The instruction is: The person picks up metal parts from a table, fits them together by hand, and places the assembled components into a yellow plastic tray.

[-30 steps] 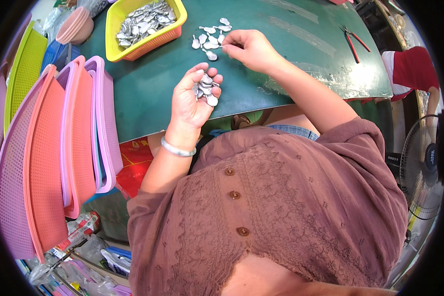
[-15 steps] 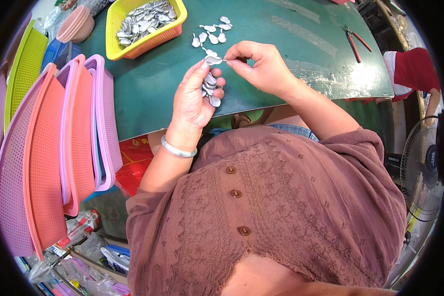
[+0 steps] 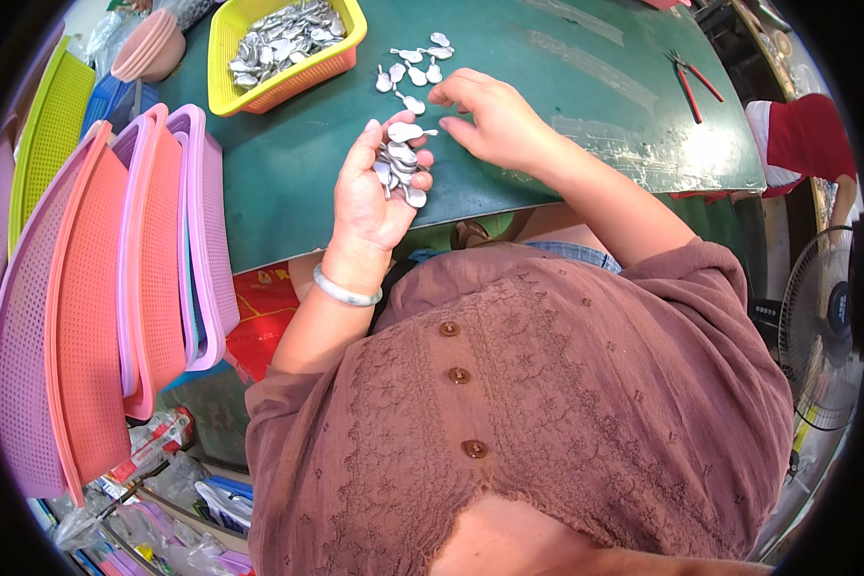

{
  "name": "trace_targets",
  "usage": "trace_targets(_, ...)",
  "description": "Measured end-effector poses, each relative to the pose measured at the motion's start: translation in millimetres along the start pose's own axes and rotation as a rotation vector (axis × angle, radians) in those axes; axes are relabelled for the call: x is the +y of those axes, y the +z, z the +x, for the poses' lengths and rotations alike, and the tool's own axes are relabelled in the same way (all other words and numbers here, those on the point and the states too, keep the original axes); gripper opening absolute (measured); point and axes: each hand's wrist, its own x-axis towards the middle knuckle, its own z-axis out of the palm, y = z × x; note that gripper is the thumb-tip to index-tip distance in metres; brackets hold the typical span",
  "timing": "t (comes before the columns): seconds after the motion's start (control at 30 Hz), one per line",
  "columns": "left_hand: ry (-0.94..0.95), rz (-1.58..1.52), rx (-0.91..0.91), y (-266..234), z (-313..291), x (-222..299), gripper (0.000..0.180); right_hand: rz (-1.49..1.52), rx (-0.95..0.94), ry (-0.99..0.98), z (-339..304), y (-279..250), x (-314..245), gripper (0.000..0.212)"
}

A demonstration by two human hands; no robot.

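Observation:
In my cupped left hand point(image 3: 359, 209) lies a small pile of silver, spoon-shaped metal pieces point(image 3: 401, 154), each with a rounded body and a thin stem. The thumb is lifted off them, while the fingers curl up behind the pile; one piece rests on top by the fingertips with its stem pointing right. Just to the right, my right hand point(image 3: 497, 120) hovers over the table with thumb and forefinger apart and nothing visible between them. Beyond both hands, several loose silver pieces point(image 3: 434, 73) lie scattered on the green table point(image 3: 298, 182).
A yellow basket point(image 3: 358, 27) full of similar pieces stands at the far left, nested in an orange one. Red-handled pliers point(image 3: 689, 91) lie far right. Pink and purple baskets point(image 3: 86, 317) lean along the left. A fan point(image 3: 816, 326) and a person in red point(image 3: 808, 137) are at right.
The thumb and forefinger of my right hand have let go of a piece's stem and spread apart. My left thumb has lifted, and the pieces now lie open in the palm.

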Motion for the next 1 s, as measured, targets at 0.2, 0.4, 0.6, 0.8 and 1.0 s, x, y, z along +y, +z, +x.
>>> trace_targets(0.2,0.015,-0.017,0.076,-8,0,0,0.013,-0.27,-0.115,0.139,18,19,10,0.022)
trace_targets(0.4,0.041,0.01,0.099,-10,0,2,0.013,-0.157,-0.085,0.147,22,24,17,0.015)
trace_targets(0.6,0.044,0.044,0.095,-7,0,4,0.023,0.247,-0.055,0.324,15,10,15,0.011)
trace_targets(0.8,0.038,0.084,0.096,-1,4,-2,0.021,0.218,0.03,0.075,3,-1,-6,0.009)
trace_targets(1.0,0.075,0.124,0.073,-1,4,-3,0.021,0.149,0.094,-0.259,-2,-2,-20,0.017)
